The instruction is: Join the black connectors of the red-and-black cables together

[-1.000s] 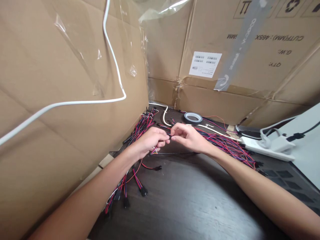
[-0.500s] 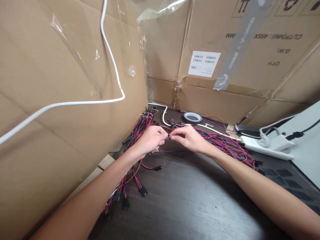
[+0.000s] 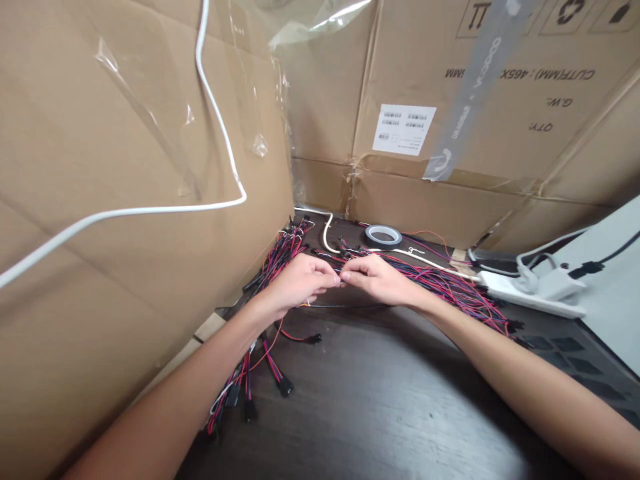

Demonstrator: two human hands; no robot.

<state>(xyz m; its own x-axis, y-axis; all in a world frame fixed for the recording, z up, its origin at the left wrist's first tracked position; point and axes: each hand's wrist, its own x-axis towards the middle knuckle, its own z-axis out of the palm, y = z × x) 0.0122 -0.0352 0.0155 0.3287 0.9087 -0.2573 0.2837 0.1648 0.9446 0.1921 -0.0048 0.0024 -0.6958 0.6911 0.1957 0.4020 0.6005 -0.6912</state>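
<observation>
My left hand [image 3: 300,283] and my right hand [image 3: 377,280] meet above a dark wooden table [image 3: 380,400], their fingertips pinching a small black wire connector [image 3: 341,282] between them. Its exact shape is hidden by my fingers. Under my right wrist and off to the right spreads a bundle of red, blue and black wires [image 3: 450,290]. Another bundle [image 3: 285,257] lies beyond my left hand, and more wires with black plugs [image 3: 247,383] lie below my left forearm.
Cardboard sheets [image 3: 150,133] stand along the left and back [image 3: 425,200], with a white cable [image 3: 220,127] taped across. A roll of black tape [image 3: 383,235] lies at the back. A white power strip [image 3: 530,293] with a plug sits at right.
My hands stay pinched together on the connector, with only slight finger movement. The whole view has drifted a little to the left and upward.
</observation>
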